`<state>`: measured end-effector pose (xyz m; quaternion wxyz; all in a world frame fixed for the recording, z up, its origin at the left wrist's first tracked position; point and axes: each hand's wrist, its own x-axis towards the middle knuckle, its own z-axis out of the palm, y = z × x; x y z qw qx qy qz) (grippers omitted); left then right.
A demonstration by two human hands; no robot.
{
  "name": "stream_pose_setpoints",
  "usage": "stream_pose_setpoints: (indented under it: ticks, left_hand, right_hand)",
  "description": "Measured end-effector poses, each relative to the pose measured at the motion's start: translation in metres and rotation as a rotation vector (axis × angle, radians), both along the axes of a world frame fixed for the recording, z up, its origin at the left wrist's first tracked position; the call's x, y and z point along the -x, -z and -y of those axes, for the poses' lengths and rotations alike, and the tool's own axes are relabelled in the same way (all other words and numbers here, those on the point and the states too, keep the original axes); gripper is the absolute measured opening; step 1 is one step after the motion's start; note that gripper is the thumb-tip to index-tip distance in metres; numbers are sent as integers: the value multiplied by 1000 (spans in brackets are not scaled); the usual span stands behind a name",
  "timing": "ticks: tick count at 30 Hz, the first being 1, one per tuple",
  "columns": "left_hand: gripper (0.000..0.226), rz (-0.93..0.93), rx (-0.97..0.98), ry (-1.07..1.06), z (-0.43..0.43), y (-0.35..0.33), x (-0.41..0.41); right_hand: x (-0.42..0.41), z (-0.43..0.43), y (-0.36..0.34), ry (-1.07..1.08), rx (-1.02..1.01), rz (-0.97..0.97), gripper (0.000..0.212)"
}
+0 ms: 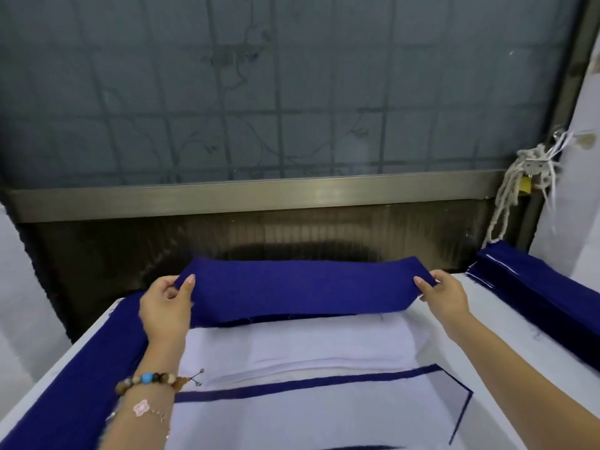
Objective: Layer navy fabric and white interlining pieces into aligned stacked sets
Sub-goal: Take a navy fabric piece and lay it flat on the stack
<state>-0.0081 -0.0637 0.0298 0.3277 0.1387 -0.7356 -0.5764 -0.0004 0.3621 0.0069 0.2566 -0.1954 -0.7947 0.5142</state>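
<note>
A long navy fabric piece [302,289] hangs stretched between both hands just above the far side of the table. My left hand [167,306] pinches its left end between thumb and fingers. Its right end is pinched by my right hand [443,295]. Below it lie white interlining pieces [302,345], layered flat. Closer to me, a navy edge [308,383] shows from under more white interlining [292,420].
A strip of navy pieces [68,384] runs along the table's left edge. A stack of navy pieces [532,287] lies at the right, with white edges showing. Behind the table [506,401] is a dark panel and a gridded window. White rope [519,186] hangs at the right.
</note>
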Motion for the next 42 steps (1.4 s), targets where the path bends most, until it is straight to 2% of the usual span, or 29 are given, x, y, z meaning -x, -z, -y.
stream_pose_setpoints:
  ticks: [4,9,13,19,24,28,32,35,40,42]
  left_hand:
    - [10,112,27,121,13,10,-32]
    - [12,194,-75,122,26,40,-67]
    - [1,199,-155,139,29,57,-86]
    - [4,200,-128,200,32,62,-94]
    - [8,252,-40,152,39,63,-95]
    - [12,309,148,145,42,61,-97]
    - [16,385,338,196,42,62,-101]
    - [18,368,405,240,41,62,-105]
    - [13,333,495,278,37,62,-108]
    - [9,313,489,266,36,62,-107]
  right_hand:
    - [-43,-5,17,-83,34,50,10]
    - [-91,2,38,-183,41,-1,9]
    - [-108,0,42,-229,-18,-12,10]
    - [-116,-4,41,-203,41,-19,9]
    - [-119,-3,39,-244,5,33,11]
    - [-126,-3,35,-287,-31,86,12]
    - [-130,-3,34,-321,-151,168,26]
    - [-131,-1,34,-348,-198,202,31]
    - [-128,1,40,-357,-263,147,6]
    - [-126,0,40,-358,-276,143,8]
